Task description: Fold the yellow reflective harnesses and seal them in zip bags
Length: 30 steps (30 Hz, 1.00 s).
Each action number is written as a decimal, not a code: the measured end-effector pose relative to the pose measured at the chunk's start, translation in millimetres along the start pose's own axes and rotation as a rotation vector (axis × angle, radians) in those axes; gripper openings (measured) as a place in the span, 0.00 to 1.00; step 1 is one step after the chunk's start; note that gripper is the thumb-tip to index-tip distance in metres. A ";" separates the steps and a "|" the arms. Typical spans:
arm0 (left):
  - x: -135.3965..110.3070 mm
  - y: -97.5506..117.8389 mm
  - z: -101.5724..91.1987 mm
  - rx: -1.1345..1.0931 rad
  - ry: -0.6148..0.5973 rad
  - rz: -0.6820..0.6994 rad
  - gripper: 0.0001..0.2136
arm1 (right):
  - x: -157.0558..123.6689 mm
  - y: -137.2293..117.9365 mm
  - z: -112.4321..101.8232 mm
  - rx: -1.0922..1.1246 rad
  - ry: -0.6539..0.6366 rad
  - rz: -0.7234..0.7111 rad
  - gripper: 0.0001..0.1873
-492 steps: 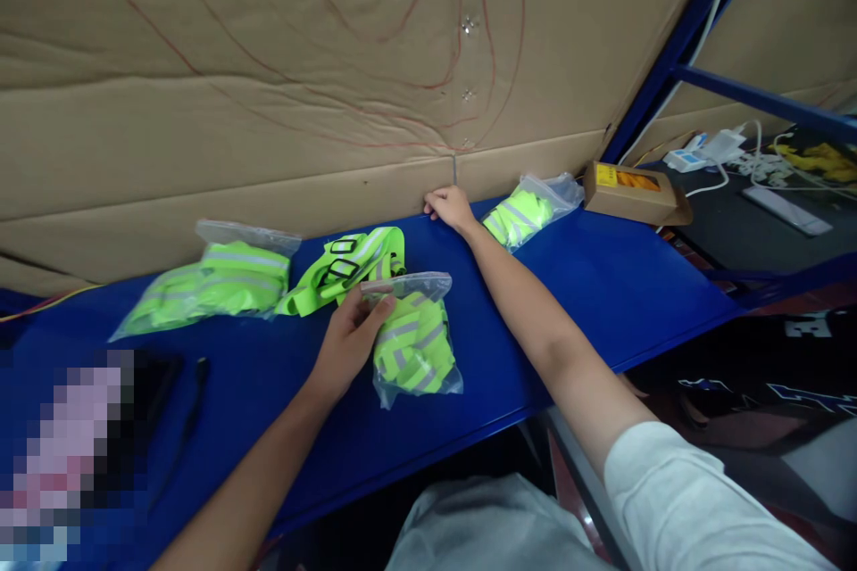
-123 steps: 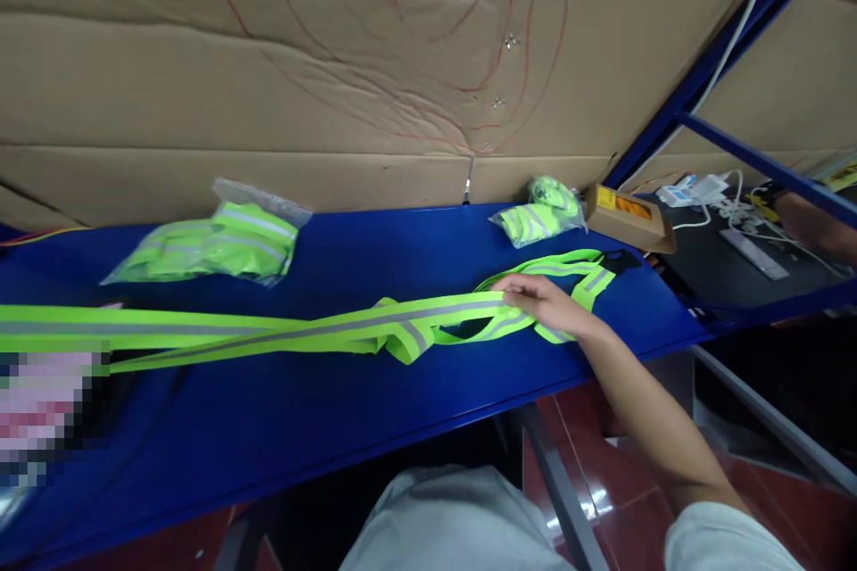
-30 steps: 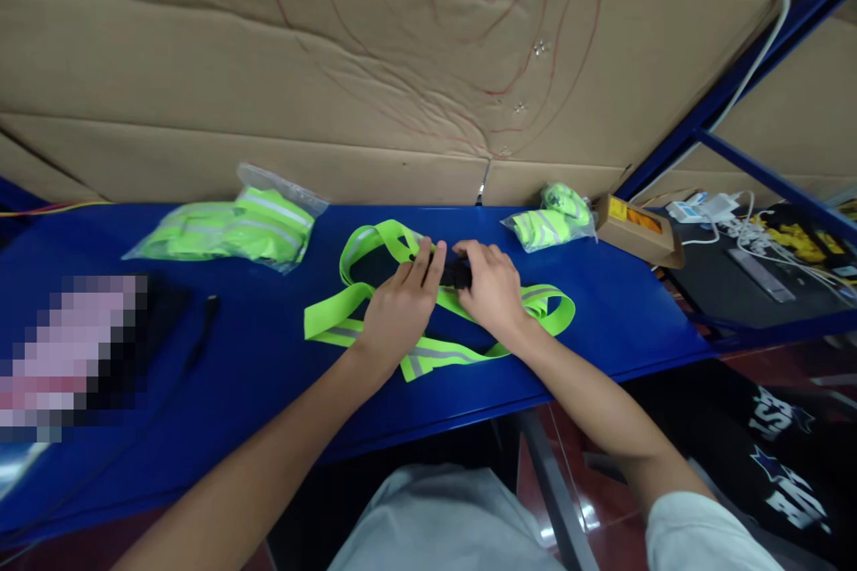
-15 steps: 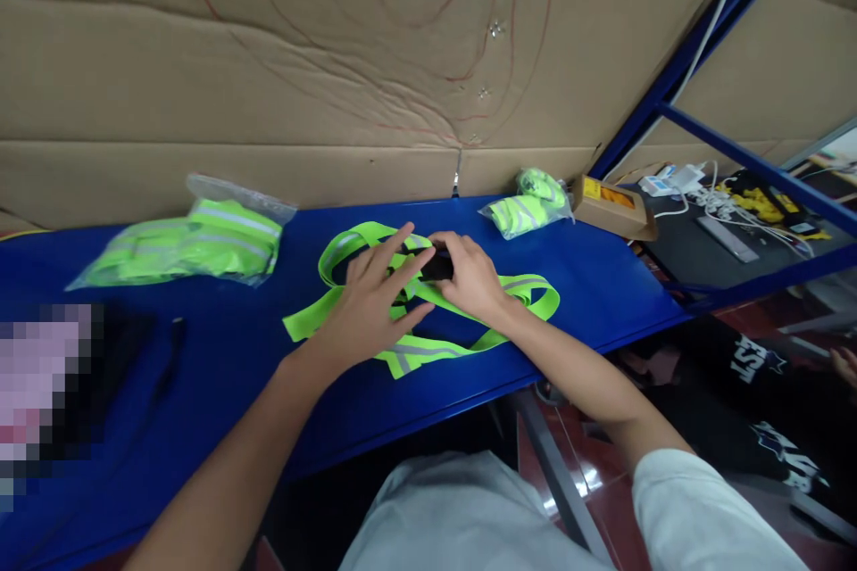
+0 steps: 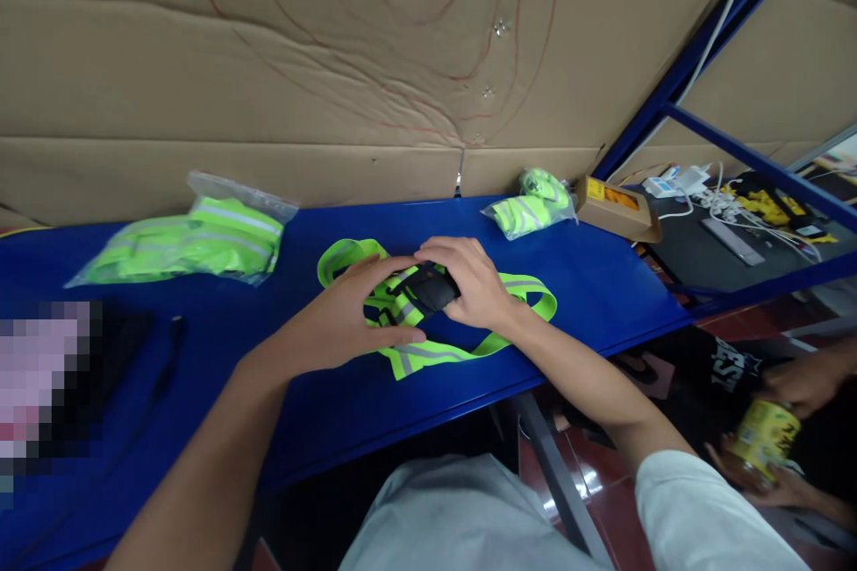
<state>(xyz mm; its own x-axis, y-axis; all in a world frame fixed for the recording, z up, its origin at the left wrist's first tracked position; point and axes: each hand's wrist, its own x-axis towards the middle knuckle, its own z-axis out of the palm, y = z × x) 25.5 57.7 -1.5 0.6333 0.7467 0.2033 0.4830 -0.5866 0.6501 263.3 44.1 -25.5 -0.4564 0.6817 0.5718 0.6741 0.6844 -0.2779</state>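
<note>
A neon-green reflective strap (image 5: 435,351) with a grey stripe lies partly bundled and partly looped on the blue table. A black piece (image 5: 432,287), perhaps a buckle or pouch, sits at the middle of the bundle. My right hand (image 5: 477,284) grips this black piece from the right, fingers bent over its top. From the left, my left hand (image 5: 341,317) curves round the gathered strap, thumb at the near side and fingers at the far side. Its palm covers part of the strap.
Bagged green straps (image 5: 201,241) lie on the left, and a smaller bag (image 5: 536,203) at the back right beside a cardboard box (image 5: 616,207). A cardboard panel (image 5: 321,89) stands behind the blue table (image 5: 589,285). Lower right, another person's hands hold a yellow can (image 5: 767,435).
My left hand has come down from above and curled round the strap, drawing its left end in. The black piece now shows more. A person's hands with a yellow can have appeared at right.
</note>
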 end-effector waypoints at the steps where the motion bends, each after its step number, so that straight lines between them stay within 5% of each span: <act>1: -0.1 1.3 0.2 -0.020 -0.007 0.007 0.41 | -0.2 0.6 1.1 0.006 0.033 -0.026 0.29; 4: 1.2 7.4 3.0 -0.019 0.022 0.012 0.40 | 1.4 -0.5 3.1 0.058 0.166 -0.126 0.28; 7: 3.3 12.9 5.5 -0.024 0.068 -0.061 0.37 | 5.5 -5.1 -0.5 0.186 0.169 -0.122 0.27; 9: 4.0 14.5 4.9 -0.113 0.094 -0.089 0.34 | 8.4 -5.6 -7.4 0.382 0.094 -0.055 0.29; 14: 4.8 15.3 0.5 -0.691 0.075 -0.147 0.29 | 13.9 14.1 -30.8 0.975 -0.305 0.124 0.54; 18: 8.3 22.3 -4.2 -1.060 0.050 -0.201 0.31 | 23.9 26.2 -49.4 1.164 -0.449 0.187 0.49; 22: 9.3 50.0 -24.0 -1.240 0.131 -0.114 0.30 | 41.6 8.5 -76.6 1.286 -0.474 0.223 0.37; 27: 0.1 96.6 -54.9 -1.264 0.022 0.059 0.24 | 59.9 -36.4 -101.6 1.390 -0.545 0.307 0.29; 30: -0.7 97.9 -58.9 -1.218 -0.026 0.092 0.18 | 65.3 -52.4 -98.9 1.475 -0.422 0.337 0.28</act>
<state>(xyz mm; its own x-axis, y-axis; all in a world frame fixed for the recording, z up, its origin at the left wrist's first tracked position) 36.7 18.2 105.1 0.6538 0.7034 0.2788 -0.4373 0.0507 0.8979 255.6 27.2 102.7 -0.7007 0.6971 0.1517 -0.2501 -0.0408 -0.9674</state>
